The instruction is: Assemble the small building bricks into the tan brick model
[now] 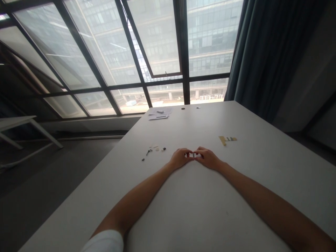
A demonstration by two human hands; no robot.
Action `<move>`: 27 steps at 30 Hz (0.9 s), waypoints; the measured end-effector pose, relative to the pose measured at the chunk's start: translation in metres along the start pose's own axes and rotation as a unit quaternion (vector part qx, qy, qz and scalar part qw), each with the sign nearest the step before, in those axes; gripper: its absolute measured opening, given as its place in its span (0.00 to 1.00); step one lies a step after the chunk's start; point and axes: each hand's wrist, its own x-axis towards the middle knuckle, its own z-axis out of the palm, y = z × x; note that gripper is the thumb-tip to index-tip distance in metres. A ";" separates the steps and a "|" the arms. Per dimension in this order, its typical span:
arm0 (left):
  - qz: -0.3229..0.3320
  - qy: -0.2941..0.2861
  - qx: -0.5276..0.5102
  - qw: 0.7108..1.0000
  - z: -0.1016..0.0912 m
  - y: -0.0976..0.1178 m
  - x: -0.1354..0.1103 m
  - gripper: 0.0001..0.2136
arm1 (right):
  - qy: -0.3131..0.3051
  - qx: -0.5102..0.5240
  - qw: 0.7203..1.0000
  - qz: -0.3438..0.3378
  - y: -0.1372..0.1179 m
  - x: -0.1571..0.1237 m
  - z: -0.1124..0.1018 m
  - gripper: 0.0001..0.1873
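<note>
Both of my arms stretch out over a white table [199, 206]. My left hand [180, 158] and my right hand [208, 157] meet at the fingertips, each with fingers curled in a pinch. Between them sits a tiny grey piece [193, 154], too small to name, held from both sides. Several small dark and pale parts [155, 150] lie scattered on the table to the left of my left hand. A flat yellow strip with small pieces beside it [227, 139] lies beyond my right hand, to the right.
Papers with a small object on them [159, 114] lie at the table's far edge, with two small dark items [183, 108] near them. Large windows fill the wall behind, a dark curtain [265, 56] hangs at the right, and another white table [15, 122] stands at the left.
</note>
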 end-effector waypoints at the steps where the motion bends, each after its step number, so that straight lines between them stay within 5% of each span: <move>1: 0.002 0.001 0.000 1.000 0.000 -0.001 0.000 0.16 | -0.002 0.003 1.000 0.002 0.000 0.000 0.000 0.16; 27: 0.001 -0.001 -0.005 1.000 0.005 -0.009 -0.005 0.14 | 0.011 0.044 0.999 0.017 -0.008 -0.002 0.001 0.11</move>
